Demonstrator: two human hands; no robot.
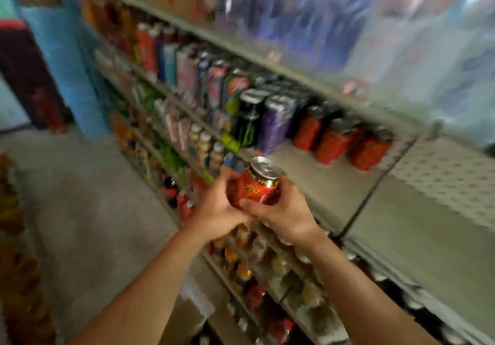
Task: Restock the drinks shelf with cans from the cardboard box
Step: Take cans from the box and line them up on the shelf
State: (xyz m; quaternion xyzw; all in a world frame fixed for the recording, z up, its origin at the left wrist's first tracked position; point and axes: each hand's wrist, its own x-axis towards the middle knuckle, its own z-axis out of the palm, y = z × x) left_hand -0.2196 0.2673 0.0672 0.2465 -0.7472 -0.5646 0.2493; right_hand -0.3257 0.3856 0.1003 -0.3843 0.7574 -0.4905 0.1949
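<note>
Here both hands, left (214, 208) and right (281, 214), clamp the red can (258, 185) between them before the shelf (321, 181).

This is a shop: long metal shelves (329, 183) with a pegboard back (450, 183) hold rows of drink cans (334, 141) and bottles (203, 141) along an aisle with a grey floor (88, 183).
</note>
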